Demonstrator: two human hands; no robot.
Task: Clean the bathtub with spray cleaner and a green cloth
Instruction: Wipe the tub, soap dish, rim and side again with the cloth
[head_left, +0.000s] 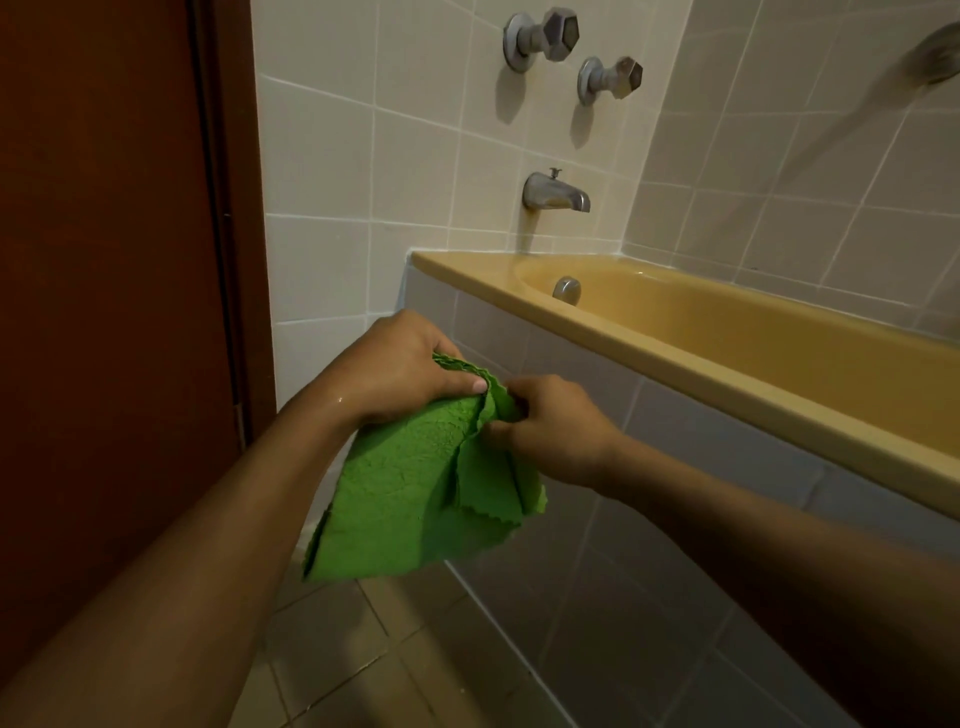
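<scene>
1. Green cloth (410, 499): one piece, textured, with zigzag-cut edges. It is held in the air between both hands, in front of the tub's tiled side panel and above the floor. The upper part is bunched and the lower part hangs in loose folds.
2. Left hand (400, 364): grip curled round the bunched top of the cloth, thumb pressed flat on the fabric. A wet spot shows on the wrist.
3. Right hand (550, 431): grip pinching a fold on the cloth's right edge, fingers bent inward, just beside the left hand.
4. Bathtub (675, 348): mustard yellow with a broad flat rim, set to the right of the hands and running along the tiled wall. A round metal overflow plate (566, 290) sits on its inner end wall.
5. Side panel (623, 519): grey tiles with pale grout, below the tub rim.
6. Spout (553, 192): dull metal, wall-mounted above the tub's end.
7. Upper tap handle (540, 39) and lower tap handle (610, 80): metal with hexagonal heads, fixed on the wall above the spout.
8. Wall (322, 156): pale square tiles.
9. Door (104, 260): dark red-brown, at the left edge.
10. Floor (363, 649): beige tiles.
11. Shower fitting (935, 52): upper right corner, too blurred to detail.
</scene>
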